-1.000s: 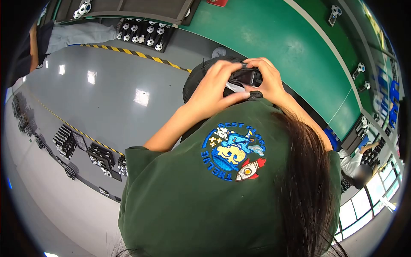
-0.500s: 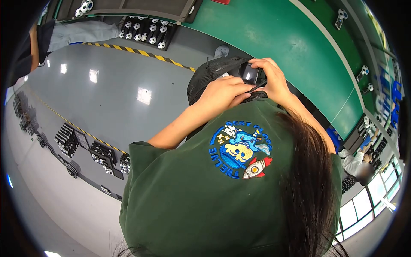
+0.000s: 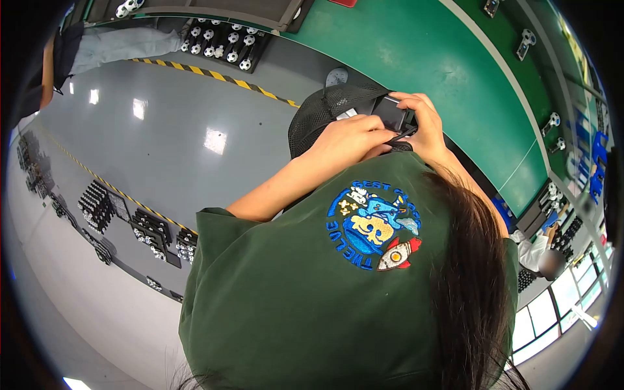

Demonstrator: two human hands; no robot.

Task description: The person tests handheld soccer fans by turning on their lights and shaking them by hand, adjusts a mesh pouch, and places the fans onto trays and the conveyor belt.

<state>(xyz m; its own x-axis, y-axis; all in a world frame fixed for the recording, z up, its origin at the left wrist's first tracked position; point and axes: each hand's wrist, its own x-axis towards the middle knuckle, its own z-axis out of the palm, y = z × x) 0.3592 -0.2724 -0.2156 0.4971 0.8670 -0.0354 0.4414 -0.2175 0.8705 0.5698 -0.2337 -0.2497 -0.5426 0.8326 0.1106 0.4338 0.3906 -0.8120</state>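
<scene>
A black mesh cap (image 3: 313,117) lies upside down in front of my chest, with a dark box-shaped device (image 3: 388,114) at its right side. My left hand (image 3: 351,140) reaches over the cap's near edge, its fingers closed near a thin black strap (image 3: 404,133); what its fingertips pinch is hidden. Wrapped round the device's right edge is my right hand (image 3: 426,127), thumb low by the strap and fingers on top.
Beyond my hands is a green table (image 3: 448,71). Racks of black-and-white ball-shaped items (image 3: 221,47) stand at the upper left. Yellow-black tape (image 3: 214,75) crosses the grey floor. One person (image 3: 123,49) is at the upper left, another (image 3: 536,253) at the right.
Both hands, with the cap and device, have shifted slightly right in the view. The device's face now looks darker, without the bright reflection. Both hands keep nearly the same hold.
</scene>
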